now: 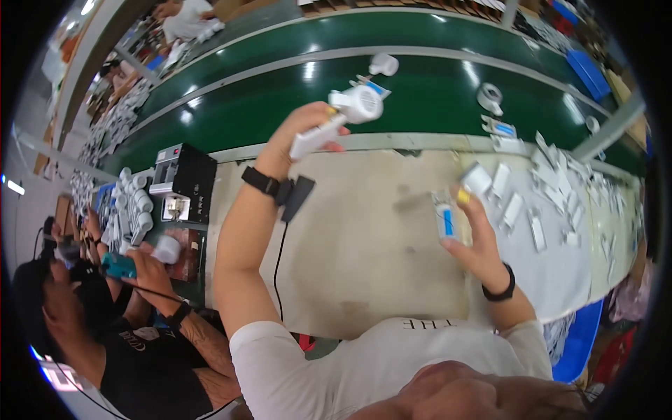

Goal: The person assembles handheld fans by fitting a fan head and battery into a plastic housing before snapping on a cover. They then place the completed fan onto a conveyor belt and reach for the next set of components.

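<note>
My left hand (299, 126) reaches over the near edge of the green conveyor, its fingers closed on a white handheld fan (364, 103) with a round grilled head and a straight handle. Just beyond that fan, another white unit (383, 65) with a blue part lies on the belt. Over the right part of the work table, my right hand (481, 241) grips a white handle shell (441, 208) with a blue cylinder in it between thumb and fingers. Yellow covers show on fingertips of both hands. A black strap circles each wrist.
White handle shells (537, 231) lie scattered on the table's right side. An open fan unit (490, 98) rests on the green conveyor (427, 87). A black machine (185, 183) stands left. Beside it, a co-worker holds a teal tool (119, 265). A blue bin (581, 343) sits lower right.
</note>
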A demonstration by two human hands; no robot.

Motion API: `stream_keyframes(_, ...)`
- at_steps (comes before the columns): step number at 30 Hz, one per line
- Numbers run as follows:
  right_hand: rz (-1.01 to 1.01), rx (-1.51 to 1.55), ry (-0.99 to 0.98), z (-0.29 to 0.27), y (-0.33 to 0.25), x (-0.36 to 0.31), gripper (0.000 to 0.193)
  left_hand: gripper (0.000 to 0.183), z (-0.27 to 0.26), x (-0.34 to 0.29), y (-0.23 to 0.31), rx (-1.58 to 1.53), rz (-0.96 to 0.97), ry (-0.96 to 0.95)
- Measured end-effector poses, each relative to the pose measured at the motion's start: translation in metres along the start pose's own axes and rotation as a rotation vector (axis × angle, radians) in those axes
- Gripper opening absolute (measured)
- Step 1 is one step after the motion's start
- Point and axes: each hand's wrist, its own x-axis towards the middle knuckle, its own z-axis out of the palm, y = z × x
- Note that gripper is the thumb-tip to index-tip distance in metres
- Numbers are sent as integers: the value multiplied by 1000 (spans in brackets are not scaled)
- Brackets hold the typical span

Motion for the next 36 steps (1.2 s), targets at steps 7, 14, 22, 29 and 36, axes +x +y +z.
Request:
stream_keyframes(7,567,1130,-191,-13,13,-26,93,17,163,-50,-46,111,-195,-450)
stream_keyframes(14,-71,231,-32,-53,18,-42,71,41,186,-72,-101,-533,-352,-287)
stream_keyframes(22,-633,-532,6,-73,18,-49,55,45,204,-84,-120,-555,-412,-391)
stream_keyframes(29,-626,-545,-16,-79,18,-53,31,40,203,-81,-118,-458,-318,-337)
stream_keyframes(36,-633,-625,-17,-77,15,-53,38,24,210,-83,-126,339,23,-154)
